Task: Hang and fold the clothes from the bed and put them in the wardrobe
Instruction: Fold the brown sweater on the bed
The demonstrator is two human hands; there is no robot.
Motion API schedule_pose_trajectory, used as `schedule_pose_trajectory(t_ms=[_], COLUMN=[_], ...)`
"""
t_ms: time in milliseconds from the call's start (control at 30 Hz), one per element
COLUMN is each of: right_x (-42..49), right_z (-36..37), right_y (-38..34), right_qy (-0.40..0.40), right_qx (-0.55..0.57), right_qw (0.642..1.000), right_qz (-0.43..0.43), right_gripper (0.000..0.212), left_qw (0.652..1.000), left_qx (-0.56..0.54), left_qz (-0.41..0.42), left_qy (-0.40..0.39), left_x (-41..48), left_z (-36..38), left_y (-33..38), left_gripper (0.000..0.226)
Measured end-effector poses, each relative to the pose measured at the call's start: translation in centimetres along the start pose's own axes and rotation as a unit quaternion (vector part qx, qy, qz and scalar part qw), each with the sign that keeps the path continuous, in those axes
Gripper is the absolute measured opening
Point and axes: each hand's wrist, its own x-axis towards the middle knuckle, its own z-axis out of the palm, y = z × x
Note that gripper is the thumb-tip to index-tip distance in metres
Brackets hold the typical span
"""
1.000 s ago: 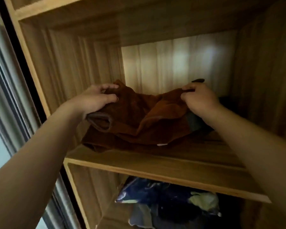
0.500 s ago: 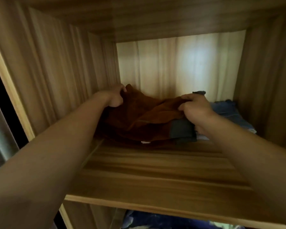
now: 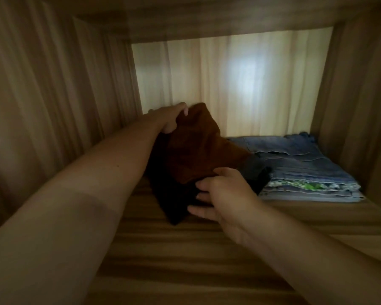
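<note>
Shelf contents, as I log them from the feed, near to far:

1. Wardrobe shelf (image 3: 185, 260): bare wood board in the foreground.
2. Right hand (image 3: 224, 199): fingers fairly straight, pressing the near edge of the bundle. Half a second ago it was gripping the bundle's top right edge, so I judge that it has released its grip.
3. Dark garment (image 3: 174, 201): lowest layer of the bundle, near corner resting on the board.
4. Brown garment (image 3: 198, 150): on top of the dark one, now further in and to the left (it was at the shelf's front lip a second ago).
5. Folded jeans (image 3: 306, 168): stacked far right, touching the bundle.
6. Left hand (image 3: 169, 119): fingers curled over the brown garment's far top corner, near the back panel (image 3: 229, 84).

Judgement: this item is nearly stowed; it only needs flattening and letting go.
</note>
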Motion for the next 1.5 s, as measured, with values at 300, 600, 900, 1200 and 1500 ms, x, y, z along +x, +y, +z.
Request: schedule_pose_trajectory(t_ms=[300,600,900,1200,1500], right_x=[4.1,4.7,5.0,10.0,9.7], right_z=[-5.4,-3.5,-3.4,-1.7,-1.8], right_y=[-5.2,-3.3,-3.0,2.0,2.6], right_qy=[0.098,0.045,-0.082,-0.011,-0.026], right_qx=[-0.713,-0.816,-0.576,-0.644,-0.650], right_qw=[0.641,0.536,0.805,0.753,0.740], right_qz=[-0.266,-0.211,-0.114,-0.136,-0.171], right_gripper=[0.035,0.007,0.007,0.068,0.076], left_qw=[0.998,0.982,0.966,0.970,0.980], left_qx=[0.028,-0.004,0.011,0.063,0.064], left_qz=[-0.060,-0.157,-0.180,-0.171,-0.133], left_qy=[-0.019,-0.107,-0.187,-0.160,-0.136], left_x=[-2.2,-6.8,-8.7,-10.0,-10.2], left_z=[4.8,7.0,5.4,8.2,9.4], left_y=[0.6,1.2,1.6,1.8,-0.5], left_gripper=[0.077,0.074,0.054,0.053,0.054])
